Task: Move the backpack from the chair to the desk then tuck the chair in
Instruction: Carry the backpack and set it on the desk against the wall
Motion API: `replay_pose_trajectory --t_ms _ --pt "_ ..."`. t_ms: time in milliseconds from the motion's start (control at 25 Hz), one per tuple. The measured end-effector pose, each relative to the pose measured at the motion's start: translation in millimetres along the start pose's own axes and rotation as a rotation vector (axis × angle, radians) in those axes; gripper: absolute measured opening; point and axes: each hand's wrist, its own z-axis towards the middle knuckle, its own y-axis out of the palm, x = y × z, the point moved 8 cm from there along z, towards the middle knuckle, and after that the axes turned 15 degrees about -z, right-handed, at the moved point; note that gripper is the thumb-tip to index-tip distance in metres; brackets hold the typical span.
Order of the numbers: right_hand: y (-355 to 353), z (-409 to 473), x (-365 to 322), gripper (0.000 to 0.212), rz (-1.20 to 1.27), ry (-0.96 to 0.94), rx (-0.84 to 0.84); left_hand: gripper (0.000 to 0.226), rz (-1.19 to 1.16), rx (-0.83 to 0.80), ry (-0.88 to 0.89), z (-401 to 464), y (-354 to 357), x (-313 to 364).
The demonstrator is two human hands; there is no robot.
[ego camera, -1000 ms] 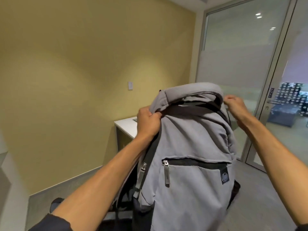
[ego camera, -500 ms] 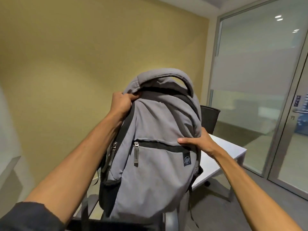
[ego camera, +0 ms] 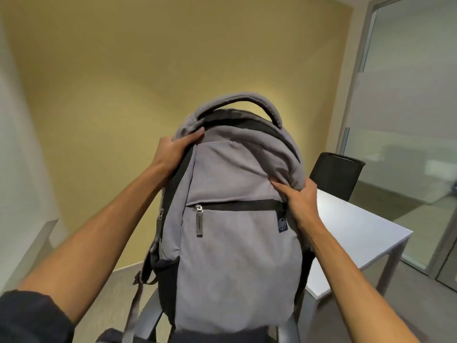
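A grey backpack point(ego camera: 235, 243) with black trim hangs upright in front of me, its front pocket facing me. My left hand point(ego camera: 173, 149) grips its upper left shoulder near the top handle. My right hand point(ego camera: 300, 201) clasps its right side by the pocket zip. The white desk point(ego camera: 358, 231) lies behind and to the right of the bag. Below the bag, the grey arms and dark seat of the chair point(ego camera: 148, 320) show at the frame's bottom edge. The bag hides the desk's left part.
A second black chair point(ego camera: 336, 174) stands behind the desk's far side. A yellow wall fills the background. A frosted glass partition point(ego camera: 408, 107) with a metal frame runs along the right. Grey carpet shows at the lower right.
The view has swung further left and down, bringing more of the desk into sight. My right hand has stayed on the bag's right side, and the bag has shifted slightly toward the desk.
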Motion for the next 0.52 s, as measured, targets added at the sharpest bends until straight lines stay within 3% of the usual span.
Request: replay_pose_trajectory --t_ms 80,160,280,440,520 --pt "20.8 10.2 7.1 0.035 -0.008 0.011 0.062 0.061 -0.017 -0.202 -0.137 -1.7 -34.4 -46.3" --pt "46.8 19.3 20.9 0.033 -0.022 0.070 0.131 0.069 -0.052 -0.320 -0.238 -15.1 -69.9 -107.8" --pt "91.3 31.0 35.2 0.034 -0.055 0.152 0.158 0.039 -0.072 -0.220 -0.084 -5.1 -110.2 -154.1" --pt "130.7 56.2 26.7 0.036 -0.122 0.177 0.213 0.012 -0.148 -0.106 0.091 58.5 -139.6 -141.7" --pt "141.0 70.7 14.8 0.059 -0.130 0.146 0.134 0.013 -0.228 -0.068 0.069 85.9 -149.8 -138.3"
